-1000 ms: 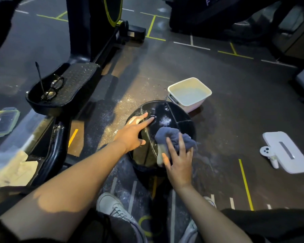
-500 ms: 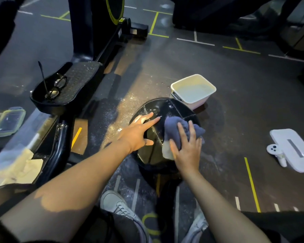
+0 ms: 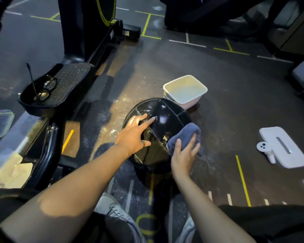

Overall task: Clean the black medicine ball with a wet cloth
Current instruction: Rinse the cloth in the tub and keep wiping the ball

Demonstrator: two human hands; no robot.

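the wiping step is in hand: the right hand (image 3: 183, 155) presses the blue cloth (image 3: 186, 135) with spread fingers on the black medicine ball (image 3: 162, 120) at the centre of the frame. the left hand (image 3: 133, 135) lies spread on the ball to steady it. i think the next move needs turning the ball to reach unwiped panels.

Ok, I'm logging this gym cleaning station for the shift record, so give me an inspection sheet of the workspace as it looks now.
Surface: dark gym floor with yellow and white lines, pale specks left of the ball.
Job's things: black medicine ball on the floor, glossy; blue cloth on its right side; white tub right behind the ball.
Clutter: glasses on a machine's pedal; clear lidded container far left; white flat device at right.
Grippers: left hand spread flat on the ball; right hand presses the cloth, fingers straight.
Cables: nothing seen.
Surroundings: exercise machines, dim light.
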